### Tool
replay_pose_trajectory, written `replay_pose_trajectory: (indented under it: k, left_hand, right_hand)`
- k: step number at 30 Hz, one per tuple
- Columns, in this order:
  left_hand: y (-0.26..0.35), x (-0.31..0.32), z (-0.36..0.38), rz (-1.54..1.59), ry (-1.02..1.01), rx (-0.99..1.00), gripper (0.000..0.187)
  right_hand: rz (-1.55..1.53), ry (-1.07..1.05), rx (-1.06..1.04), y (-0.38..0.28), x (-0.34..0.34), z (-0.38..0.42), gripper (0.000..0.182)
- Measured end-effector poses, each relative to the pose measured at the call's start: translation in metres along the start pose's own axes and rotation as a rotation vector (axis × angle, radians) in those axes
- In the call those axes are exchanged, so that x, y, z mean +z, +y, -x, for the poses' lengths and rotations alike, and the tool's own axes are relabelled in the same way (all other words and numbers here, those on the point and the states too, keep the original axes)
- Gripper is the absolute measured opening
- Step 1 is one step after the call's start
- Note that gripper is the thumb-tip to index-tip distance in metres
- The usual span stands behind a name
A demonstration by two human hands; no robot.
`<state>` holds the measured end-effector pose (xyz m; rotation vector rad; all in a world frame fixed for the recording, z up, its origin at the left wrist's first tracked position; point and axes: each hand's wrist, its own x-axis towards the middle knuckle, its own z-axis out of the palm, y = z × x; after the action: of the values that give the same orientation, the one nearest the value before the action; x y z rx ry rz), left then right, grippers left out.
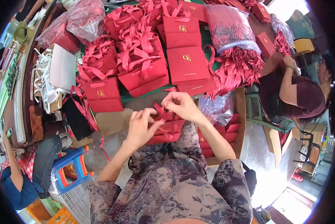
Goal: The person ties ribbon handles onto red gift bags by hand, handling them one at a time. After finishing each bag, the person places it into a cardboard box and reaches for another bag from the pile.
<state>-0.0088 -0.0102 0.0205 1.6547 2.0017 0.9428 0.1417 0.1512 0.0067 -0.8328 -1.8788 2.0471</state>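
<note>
**Both hands work a red ribbon at the mouth of a gift bag on the lap**

The person's left hand [140, 125] and right hand [180, 105] meet just below the edge of the tabletop [137, 100]; both are closed in a pinch on a red ribbon [163, 112], the left hand's fingers curled over its lower left part, the right hand's fingertips nipping its upper end; the ribbon runs slantwise between them, rising from lower left to upper right. Under the hands a red gift bag [167, 132] lies flat on the lap, its long axis roughly left to right in the view, tilted a little upward to the right; which way its mouth faces I cannot tell, as the hands cover it.

On the tabletop beyond, finished red bags with ribbon handles [137, 52] stand packed together; a single bag with a gold logo [102, 94] stands nearest on the left; flat red bags [188, 65] lie stacked to the right, logos facing up. A clear plastic sack of red ribbons [232, 41] lies further right, loose ribbon ends spilling from it toward the table edge. White ribbon [42, 80] is heaped at the left. Just right of the right forearm, a cardboard box [239, 115] holds more flat red bags. A co-worker in a maroon top [305, 99] sits at the far right; another person's arm [12, 164] shows at lower left beside a blue stool [72, 164].
</note>
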Motion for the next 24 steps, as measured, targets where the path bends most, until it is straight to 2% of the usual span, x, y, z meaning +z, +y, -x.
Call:
replay_pose_trajectory:
  k: [2, 4, 5, 7, 8, 10, 13, 14, 16, 17, 18, 20, 21, 24]
  left_hand:
    - [-0.004, 0.007, -0.003, -0.003, 0.016, -0.049, 0.016]
    - [-0.008, 0.012, -0.005, -0.18, 0.127, 0.058, 0.015]
    - [-0.008, 0.016, -0.006, -0.149, 0.175, 0.094, 0.014]
    - [-0.008, 0.015, -0.005, -0.151, 0.161, 0.078, 0.014]
    - [-0.008, 0.015, -0.005, -0.157, 0.154, 0.059, 0.014]
    - [-0.009, 0.015, -0.004, -0.149, 0.15, 0.056, 0.013]
    - [-0.008, 0.017, -0.006, -0.137, 0.147, 0.071, 0.014]
    - [-0.008, 0.017, -0.007, -0.135, 0.151, 0.088, 0.014]
    - [-0.005, 0.018, -0.008, -0.142, 0.15, 0.098, 0.015]
    - [-0.004, 0.018, -0.009, -0.149, 0.15, 0.106, 0.016]
    - [-0.002, 0.018, -0.009, -0.153, 0.152, 0.106, 0.016]
    - [0.0, 0.018, -0.008, -0.097, 0.105, 0.109, 0.016]
    - [-0.001, 0.022, -0.008, -0.084, 0.097, 0.086, 0.016]
    - [-0.003, 0.025, -0.009, -0.019, 0.011, 0.07, 0.016]
  right_hand:
    - [0.059, -0.013, -0.068, -0.007, 0.004, 0.01, 0.015]
    - [0.038, 0.061, -0.057, -0.012, 0.008, 0.018, 0.015]
    - [0.036, 0.065, -0.055, -0.008, 0.007, 0.022, 0.015]
    - [0.243, 0.408, -0.123, -0.005, 0.001, 0.034, 0.019]
    - [0.594, 0.494, -0.053, -0.008, -0.008, 0.045, 0.028]
    - [0.7, 0.55, 0.015, 0.007, -0.015, 0.057, 0.037]
    - [0.839, 0.528, 0.135, 0.031, -0.005, 0.064, 0.04]
    - [0.839, 0.53, 0.136, 0.038, 0.001, 0.063, 0.04]
    - [0.619, 0.668, 0.022, 0.05, 0.015, 0.057, 0.041]
    - [0.616, 0.696, 0.049, 0.055, 0.02, 0.054, 0.031]
    - [0.614, 0.695, 0.046, 0.054, 0.025, 0.053, 0.031]
    - [0.177, 0.716, -0.011, 0.054, 0.032, 0.054, 0.019]
    - [0.116, 0.708, -0.084, 0.052, 0.035, 0.056, 0.011]
    - [0.078, 0.628, -0.157, 0.04, 0.044, 0.065, 0.007]
